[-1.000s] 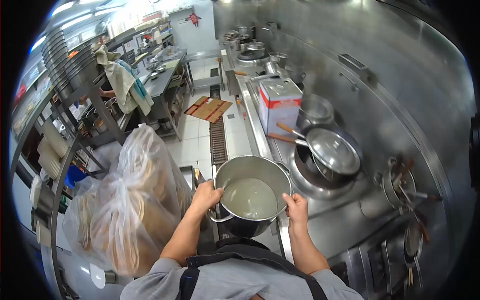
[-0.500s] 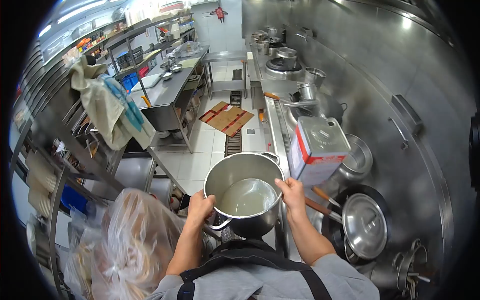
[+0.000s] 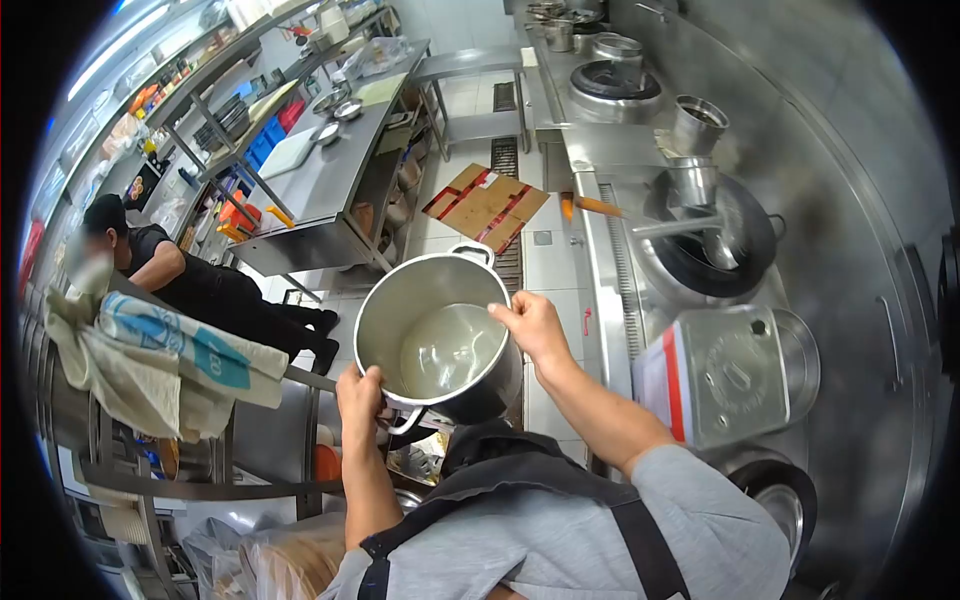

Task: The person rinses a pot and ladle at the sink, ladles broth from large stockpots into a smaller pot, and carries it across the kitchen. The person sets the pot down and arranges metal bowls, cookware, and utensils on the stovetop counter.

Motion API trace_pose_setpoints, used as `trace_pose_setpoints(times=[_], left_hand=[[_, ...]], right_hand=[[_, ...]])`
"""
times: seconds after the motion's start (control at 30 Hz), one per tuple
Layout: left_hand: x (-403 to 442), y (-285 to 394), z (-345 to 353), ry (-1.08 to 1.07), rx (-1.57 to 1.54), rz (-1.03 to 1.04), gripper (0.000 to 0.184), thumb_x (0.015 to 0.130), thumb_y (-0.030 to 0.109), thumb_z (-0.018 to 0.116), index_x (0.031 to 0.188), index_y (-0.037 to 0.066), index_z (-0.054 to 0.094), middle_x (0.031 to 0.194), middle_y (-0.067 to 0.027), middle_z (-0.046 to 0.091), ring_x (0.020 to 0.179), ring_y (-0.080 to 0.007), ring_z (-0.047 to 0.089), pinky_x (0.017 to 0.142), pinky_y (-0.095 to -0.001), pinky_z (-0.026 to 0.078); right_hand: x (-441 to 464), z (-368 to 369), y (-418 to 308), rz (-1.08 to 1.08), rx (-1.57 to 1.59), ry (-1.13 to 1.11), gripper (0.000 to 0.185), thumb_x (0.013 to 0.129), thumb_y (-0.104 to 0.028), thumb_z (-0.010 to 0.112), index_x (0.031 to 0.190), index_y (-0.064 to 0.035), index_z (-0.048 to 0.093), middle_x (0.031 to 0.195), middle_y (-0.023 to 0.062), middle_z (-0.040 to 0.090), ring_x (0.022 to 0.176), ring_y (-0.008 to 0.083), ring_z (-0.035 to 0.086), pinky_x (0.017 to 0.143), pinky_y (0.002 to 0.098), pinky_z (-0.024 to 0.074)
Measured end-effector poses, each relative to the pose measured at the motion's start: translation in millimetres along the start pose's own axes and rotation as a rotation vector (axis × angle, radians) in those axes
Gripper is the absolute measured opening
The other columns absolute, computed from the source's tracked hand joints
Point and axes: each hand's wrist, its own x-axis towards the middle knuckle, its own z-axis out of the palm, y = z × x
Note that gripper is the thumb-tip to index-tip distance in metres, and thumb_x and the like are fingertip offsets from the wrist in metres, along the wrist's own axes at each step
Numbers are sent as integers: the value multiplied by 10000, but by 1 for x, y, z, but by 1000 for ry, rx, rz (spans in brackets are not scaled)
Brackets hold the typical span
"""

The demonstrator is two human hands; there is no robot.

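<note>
A large metal stockpot [image 3: 408, 292] hangs in front of my body, tilted slightly, with cloudy pale liquid [image 3: 452, 348] in its lower part. My left hand [image 3: 360, 402] grips its near left side by the loop handle, thumb up at the rim. On the right, my right hand [image 3: 532, 326] clasps the rim, the thumb over the edge and the other fingers hidden against the outer wall. A second loop handle [image 3: 472, 250] shows on the far side, untouched.
A tall square tin [image 3: 738, 372] stands on the stove counter at right, near a wok [image 3: 715, 235] with a ladle. Flattened cardboard [image 3: 485, 205] lies on the floor ahead. A co-worker [image 3: 200, 270] bends behind the left rack, where cloths [image 3: 170, 350] hang.
My view and body have turned left, and the pot has come along in both hands. The co-worker has come into view at left. The plastic bag has slid mostly out of sight.
</note>
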Motion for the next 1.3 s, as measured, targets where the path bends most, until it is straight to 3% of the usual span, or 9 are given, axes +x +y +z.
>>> trace_pose_setpoints(times=[0.23, 0.33, 0.5, 0.67, 0.77, 0.9, 1.13, 1.23, 1.3], left_hand=[[192, 25, 51, -81, -28, -40, 216, 727, 152, 538, 760, -51, 606, 509, -76, 518, 407, -152, 495, 394, -315, 364], [280, 47, 86, -77, 117, 119, 283, 725, 178, 546, 830, -70, 632, 581, -156, 599, 491, -229, 577, 502, -371, 455], [406, 95, 161, -225, 180, 193, 321, 722, 175, 550, 916, -61, 650, 660, -166, 638, 591, -238, 615, 593, -367, 483], [501, 168, 244, -331, 50, 321, 357, 715, 165, 550, 980, -50, 657, 722, -166, 667, 624, -213, 620, 621, -345, 484], [537, 199, 290, -428, -83, 232, 378, 709, 189, 564, 997, -33, 666, 754, -159, 676, 647, -196, 635, 636, -333, 495], [569, 232, 339, -365, 38, 234, 423, 702, 260, 574, 1011, -16, 665, 912, -272, 669, 893, -382, 655, 810, -436, 488], [646, 261, 389, -417, 101, 237, 415, 710, 259, 558, 1019, 6, 670, 922, -269, 663, 924, -409, 636, 847, -459, 486], [684, 256, 386, -429, 125, 234, 418, 694, 225, 549, 1027, 0, 665, 799, -230, 669, 750, -342, 664, 707, -416, 498], [714, 249, 374, -468, 96, 175, 417, 714, 252, 540, 1029, 14, 673, 928, -278, 657, 932, -422, 629, 858, -467, 477]], right_hand=[[171, 59, 10, 64, 140, 10, 415, 749, -234, 739, 552, -59, 419, 512, -10, 384, 518, 88, 351, 462, 318, 302], [250, 71, 35, 117, 108, 51, 387, 770, -210, 733, 563, -80, 432, 518, -38, 393, 492, 63, 351, 437, 286, 272], [358, 61, 24, 334, 93, 204, 397, 761, -204, 726, 556, -60, 418, 521, -19, 401, 513, 83, 359, 467, 305, 302], [461, 22, 18, 212, -22, 316, 371, 764, -209, 725, 575, -35, 457, 535, 6, 434, 523, 107, 396, 482, 327, 334], [515, 0, 15, 154, -36, 322, 317, 762, -215, 749, 610, -27, 543, 558, 4, 492, 530, 96, 403, 477, 317, 339], [583, -21, 10, 232, 79, 345, 350, 808, -143, 723, 601, -86, 446, 570, -38, 448, 481, 53, 375, 421, 251, 271], [664, -25, 21, 191, 150, 338, 349, 833, -115, 695, 608, -119, 428, 518, -36, 439, 415, 49, 366, 380, 217, 289], [693, 0, 18, 223, 131, 324, 341, 832, -103, 693, 614, -115, 431, 517, -25, 454, 397, 51, 385, 378, 211, 296], [716, 27, 17, 217, 119, 278, 337, 828, -95, 693, 617, -114, 432, 516, -25, 454, 397, 51, 388, 381, 208, 299]])
